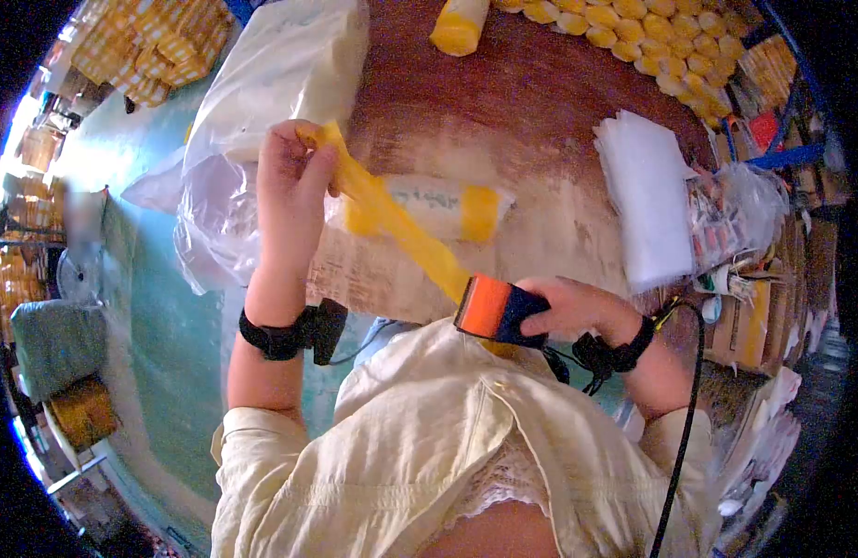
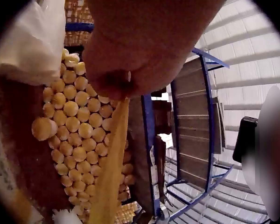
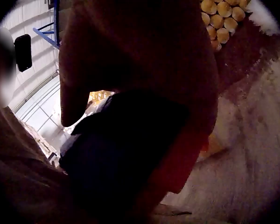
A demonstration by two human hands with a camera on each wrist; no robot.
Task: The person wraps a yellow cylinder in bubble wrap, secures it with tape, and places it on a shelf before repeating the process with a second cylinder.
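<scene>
A strip of yellow tape point(image 1: 401, 228) stretches taut between the two hands in the head view. Its upper end is pinched by the left hand point(image 1: 296, 177); in the left wrist view the tape point(image 2: 113, 163) hangs from the fingers of the left hand point(image 2: 130, 60). The right hand point(image 1: 578, 312) grips an orange and dark tape dispenser point(image 1: 485, 307) near the torso, the tape running up from it. Beneath the tape lies a wrapped package point(image 1: 434, 206) with yellow bands at both ends. The right wrist view is dark, with the right hand point(image 3: 144, 51) around the dispenser point(image 3: 177, 163).
A large plastic-wrapped bundle point(image 1: 280, 74) lies at the table's left. One yellow-ended roll point(image 1: 460, 30) is at the far side, with many stacked rolls point(image 1: 633, 33) behind. White sheets point(image 1: 645, 200) and clear plastic bags point(image 1: 750, 209) lie at the right.
</scene>
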